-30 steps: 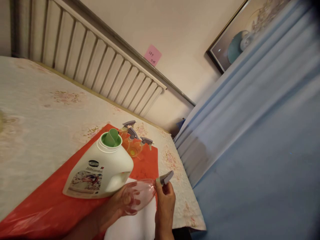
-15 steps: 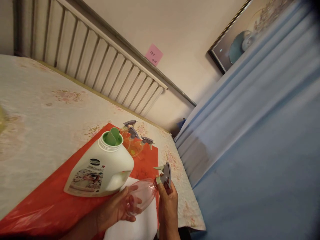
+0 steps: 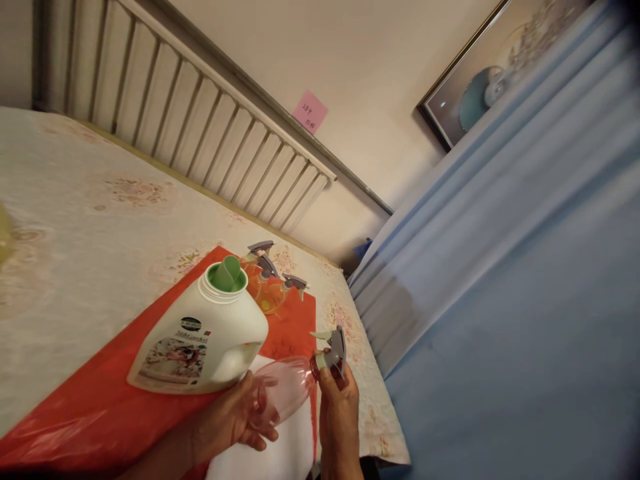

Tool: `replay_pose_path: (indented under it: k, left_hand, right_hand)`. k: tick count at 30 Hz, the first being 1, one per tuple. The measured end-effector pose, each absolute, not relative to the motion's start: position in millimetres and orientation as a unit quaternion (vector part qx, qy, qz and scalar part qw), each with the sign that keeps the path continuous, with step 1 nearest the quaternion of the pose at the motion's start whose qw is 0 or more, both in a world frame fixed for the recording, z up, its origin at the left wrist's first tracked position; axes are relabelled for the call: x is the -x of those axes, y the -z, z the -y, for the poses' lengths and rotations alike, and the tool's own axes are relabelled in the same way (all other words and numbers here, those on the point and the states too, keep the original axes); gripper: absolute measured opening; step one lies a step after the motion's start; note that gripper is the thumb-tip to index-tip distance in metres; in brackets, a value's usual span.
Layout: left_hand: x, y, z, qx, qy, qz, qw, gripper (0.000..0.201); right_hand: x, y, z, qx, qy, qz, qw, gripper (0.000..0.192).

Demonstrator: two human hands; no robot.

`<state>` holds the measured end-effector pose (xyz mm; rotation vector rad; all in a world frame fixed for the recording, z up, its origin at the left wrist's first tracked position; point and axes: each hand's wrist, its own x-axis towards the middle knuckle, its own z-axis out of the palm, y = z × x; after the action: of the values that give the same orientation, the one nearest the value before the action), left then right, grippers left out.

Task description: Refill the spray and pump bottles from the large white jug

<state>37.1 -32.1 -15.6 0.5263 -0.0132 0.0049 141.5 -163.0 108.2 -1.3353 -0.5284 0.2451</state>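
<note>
A clear pink spray bottle (image 3: 287, 387) lies tilted across my left hand (image 3: 240, 417), whose fingers wrap its base from behind and below. My right hand (image 3: 339, 413) grips the grey trigger spray head (image 3: 338, 352) at the bottle's neck, thumb against the collar. Whether the collar is fully seated on the neck I cannot tell. Left of the bottle stands a large white jug (image 3: 220, 327) with a printed label and a green spout in its mouth. Several other spray bottles (image 3: 270, 297) with grey heads, at least one orange-looking, stand behind the jug.
A red sheet (image 3: 85, 413) and a white sheet (image 3: 285, 453) lie on the flower-patterned tablecloth (image 3: 75, 180). A radiator (image 3: 200, 127) runs along the wall behind the table. On the right hangs a blue curtain (image 3: 500, 280). A pink note (image 3: 311, 111) is stuck above the radiator.
The spray head and my right hand have shifted slightly right, showing more of the bottle's neck. My left fingers have moved slightly on the base. The jug stays put.
</note>
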Motion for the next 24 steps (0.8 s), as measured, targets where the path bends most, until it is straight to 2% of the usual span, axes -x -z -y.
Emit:
replay_pose_path:
  k: [6, 10, 14, 18, 22, 24]
  left_hand:
    - [-37.6, 15.0, 31.8, -0.21, -0.043, -0.009, 0.977, 0.051]
    - [-33.4, 9.8, 29.9, -0.25, -0.061, 0.004, 0.966, 0.065]
    - [-33.0, 9.4, 30.4, -0.265, -0.035, 0.011, 0.964, 0.052]
    - [-35.4, 12.1, 31.9, -0.246, -0.003, 0.008, 0.969, 0.065]
    - [-33.9, 10.1, 31.3, -0.215, -0.037, -0.008, 0.976, 0.054]
    - [-31.9, 7.8, 30.7, -0.225, -0.051, -0.006, 0.973, 0.056]
  right_hand:
    - [-142.9, -105.8, 163.5, 0.639, -0.105, 0.25, 0.72, 0.05]
    - [-146.2, -104.7, 164.1, 0.636, -0.105, 0.244, 0.725, 0.054]
    - [-146.6, -105.8, 164.5, 0.627, -0.108, 0.248, 0.731, 0.055]
    - [-145.2, -105.7, 165.1, 0.616, -0.11, 0.245, 0.74, 0.056]
    - [-145.6, -104.2, 165.1, 0.625, -0.112, 0.235, 0.736, 0.055]
    - [-145.4, -104.4, 164.7, 0.63, -0.106, 0.232, 0.734, 0.055]
